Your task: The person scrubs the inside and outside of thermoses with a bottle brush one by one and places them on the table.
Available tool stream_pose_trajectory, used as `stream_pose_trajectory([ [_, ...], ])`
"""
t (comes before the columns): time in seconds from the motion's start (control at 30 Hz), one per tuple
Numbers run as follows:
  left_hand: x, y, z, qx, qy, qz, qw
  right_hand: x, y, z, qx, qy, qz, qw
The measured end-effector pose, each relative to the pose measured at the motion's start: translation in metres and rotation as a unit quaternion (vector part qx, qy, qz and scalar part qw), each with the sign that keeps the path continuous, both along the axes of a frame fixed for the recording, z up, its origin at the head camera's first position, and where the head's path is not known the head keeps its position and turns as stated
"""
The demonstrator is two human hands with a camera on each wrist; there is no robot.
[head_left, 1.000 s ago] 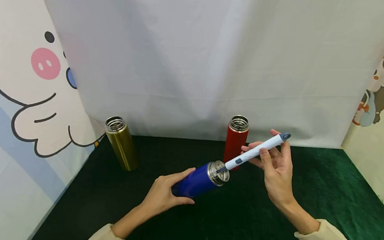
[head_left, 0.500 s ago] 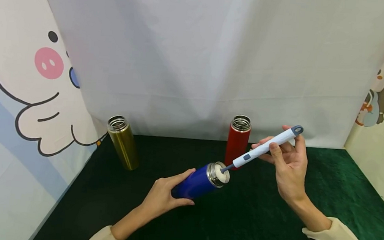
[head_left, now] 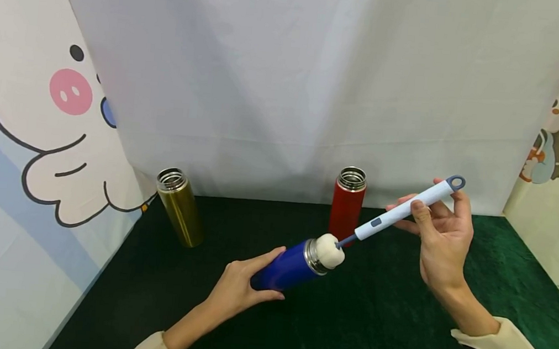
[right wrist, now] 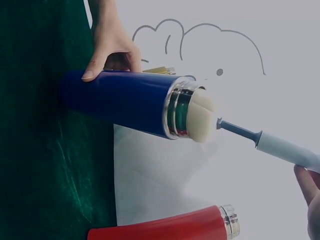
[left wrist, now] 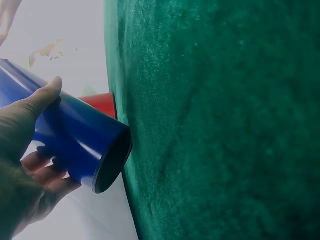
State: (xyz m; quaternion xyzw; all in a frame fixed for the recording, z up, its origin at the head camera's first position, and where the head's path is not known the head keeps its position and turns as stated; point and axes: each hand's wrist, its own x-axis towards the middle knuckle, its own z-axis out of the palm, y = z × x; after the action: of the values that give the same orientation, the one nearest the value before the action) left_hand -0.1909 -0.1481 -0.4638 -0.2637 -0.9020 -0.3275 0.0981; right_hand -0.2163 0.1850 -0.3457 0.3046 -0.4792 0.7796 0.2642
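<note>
- Blue bottle: smooth, glossy cylinder, threaded shiny metal neck; tilted over the velvety dark green cloth.
- Brush: pale blue rod handle, ring end, thin dark stem; soft, rounded cream sponge bulging at the blue bottle's mouth.
- Left hand: wrapped round the blue bottle's body.
- Right hand: thumb and fingers pinch the brush handle.
- Red bottle, gold bottle: uncapped, farther back.

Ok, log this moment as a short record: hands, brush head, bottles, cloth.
Left hand: grips the blue bottle, tilted
Right hand: holds the brush handle
Brush head: white, partly out of the blue bottle's mouth
Red bottle: standing, mouth uncovered, behind the blue one
Gold bottle: standing, mouth uncovered, toward the left
Cloth: dark green, under the standing bottles
</note>
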Motion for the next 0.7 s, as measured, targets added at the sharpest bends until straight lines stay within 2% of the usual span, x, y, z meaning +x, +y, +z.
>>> stream_pose_trajectory([
  [0.43,0.001,0.0,0.0,0.004,0.003,0.003,1.0,-0.003,0.007,0.0,-0.045,-0.014,0.011,0.9988],
  [0.7,0.0,0.002,0.002,0.004,0.002,-0.002,1.0,-0.001,0.011,0.005,-0.034,-0.058,-0.059,0.996],
])
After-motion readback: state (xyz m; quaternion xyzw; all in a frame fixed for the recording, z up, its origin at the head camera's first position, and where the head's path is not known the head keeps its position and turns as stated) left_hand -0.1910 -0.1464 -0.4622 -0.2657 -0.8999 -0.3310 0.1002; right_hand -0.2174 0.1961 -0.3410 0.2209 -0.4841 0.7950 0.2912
